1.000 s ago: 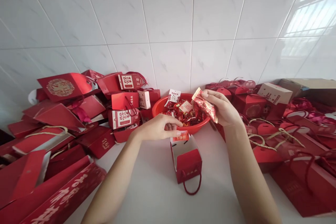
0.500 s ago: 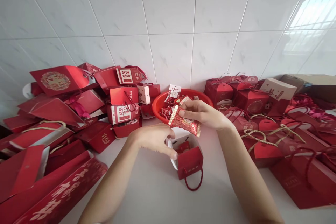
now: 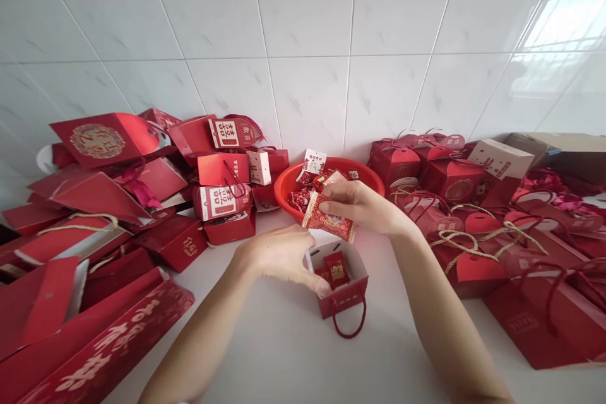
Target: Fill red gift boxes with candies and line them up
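Tiles (image 3: 303, 6), glossy, white and faintly veined with grey, form the far wall. Below them spreads a smooth white tabletop (image 3: 279, 347), its surface showing between the forearms and near the box. A heap of red folded-card boxes (image 3: 97, 142) fills the left, corners and flaps overlapping at many angles, some with twisted cord handles. Red paper gift boxes with rounded tops and cord loops (image 3: 452, 178) crowd the right. At the far middle, a round orange-red basin (image 3: 280, 188) with a smooth rim holds shiny red wrapped pieces.

The left hand (image 3: 279, 257) reaches in from the left, back upward, thumb and fingers spread wide against the left edge of a small open red card box with a pale lining (image 3: 345, 298). The right hand (image 3: 362, 207) bends inward from the right, fingertips pinching a crinkled red-and-gold foil packet with serrated ends (image 3: 329, 218) above the box's far edge. A dark red cord handle (image 3: 363, 322) loops onto the tabletop on the near side. Inside the box lies a flat red packet with gold print (image 3: 337, 272).
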Action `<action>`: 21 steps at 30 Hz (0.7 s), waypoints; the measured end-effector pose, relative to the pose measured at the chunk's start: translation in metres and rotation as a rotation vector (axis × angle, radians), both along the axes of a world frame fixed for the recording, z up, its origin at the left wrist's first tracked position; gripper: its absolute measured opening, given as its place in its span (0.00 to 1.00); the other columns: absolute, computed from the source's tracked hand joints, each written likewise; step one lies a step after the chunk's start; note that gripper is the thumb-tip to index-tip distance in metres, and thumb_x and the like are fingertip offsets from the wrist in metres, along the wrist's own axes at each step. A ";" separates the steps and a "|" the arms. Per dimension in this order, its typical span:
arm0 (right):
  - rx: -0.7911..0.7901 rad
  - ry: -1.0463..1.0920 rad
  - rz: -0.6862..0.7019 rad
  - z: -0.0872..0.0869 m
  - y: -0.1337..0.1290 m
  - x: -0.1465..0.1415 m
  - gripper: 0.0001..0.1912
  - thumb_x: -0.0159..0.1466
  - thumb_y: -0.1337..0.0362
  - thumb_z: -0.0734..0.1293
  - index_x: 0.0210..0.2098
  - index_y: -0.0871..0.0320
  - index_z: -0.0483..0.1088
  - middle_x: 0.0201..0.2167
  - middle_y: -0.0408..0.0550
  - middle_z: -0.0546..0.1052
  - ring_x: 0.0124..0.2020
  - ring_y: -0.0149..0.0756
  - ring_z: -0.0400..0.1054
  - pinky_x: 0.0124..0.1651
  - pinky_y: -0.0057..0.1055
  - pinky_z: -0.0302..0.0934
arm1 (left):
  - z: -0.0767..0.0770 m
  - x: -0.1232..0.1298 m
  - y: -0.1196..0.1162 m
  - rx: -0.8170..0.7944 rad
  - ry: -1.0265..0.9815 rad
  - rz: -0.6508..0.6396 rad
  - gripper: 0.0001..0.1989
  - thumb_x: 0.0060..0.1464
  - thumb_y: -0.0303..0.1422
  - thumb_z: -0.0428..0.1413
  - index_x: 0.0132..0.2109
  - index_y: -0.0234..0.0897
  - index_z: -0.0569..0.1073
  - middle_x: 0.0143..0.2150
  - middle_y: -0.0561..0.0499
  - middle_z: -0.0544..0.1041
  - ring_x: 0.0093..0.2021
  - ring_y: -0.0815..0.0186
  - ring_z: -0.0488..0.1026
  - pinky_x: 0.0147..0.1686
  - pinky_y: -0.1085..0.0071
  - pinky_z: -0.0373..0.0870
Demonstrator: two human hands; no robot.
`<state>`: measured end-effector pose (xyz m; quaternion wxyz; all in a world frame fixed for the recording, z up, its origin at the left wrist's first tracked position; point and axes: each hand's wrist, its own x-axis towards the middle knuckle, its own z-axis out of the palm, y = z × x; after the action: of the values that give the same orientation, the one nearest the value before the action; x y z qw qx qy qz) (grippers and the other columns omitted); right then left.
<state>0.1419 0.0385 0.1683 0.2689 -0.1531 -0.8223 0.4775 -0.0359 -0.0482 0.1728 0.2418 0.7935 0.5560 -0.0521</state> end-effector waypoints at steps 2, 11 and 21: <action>-0.015 -0.040 0.064 0.001 -0.001 0.001 0.15 0.66 0.54 0.66 0.30 0.59 0.66 0.24 0.40 0.65 0.26 0.29 0.58 0.30 0.28 0.52 | 0.000 -0.003 0.000 -0.013 -0.049 -0.003 0.35 0.47 0.54 0.63 0.61 0.50 0.70 0.50 0.53 0.77 0.46 0.57 0.74 0.35 0.72 0.65; 0.080 -0.185 0.108 0.005 0.003 0.016 0.15 0.68 0.59 0.65 0.27 0.59 0.64 0.24 0.38 0.61 0.26 0.27 0.53 0.29 0.27 0.49 | -0.005 -0.006 0.003 -0.023 -0.072 0.010 0.37 0.43 0.54 0.66 0.60 0.49 0.72 0.49 0.52 0.79 0.47 0.54 0.76 0.41 0.69 0.69; 0.091 -0.277 0.284 0.001 0.003 0.004 0.07 0.64 0.65 0.67 0.33 0.62 0.74 0.29 0.44 0.74 0.32 0.31 0.66 0.36 0.27 0.59 | -0.004 -0.009 0.004 -0.037 -0.106 0.019 0.24 0.44 0.51 0.66 0.43 0.40 0.76 0.39 0.53 0.79 0.37 0.60 0.75 0.33 0.71 0.66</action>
<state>0.1457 0.0411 0.1696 0.0897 -0.0876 -0.8856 0.4473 -0.0445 -0.0440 0.1690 0.2860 0.7853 0.5487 -0.0182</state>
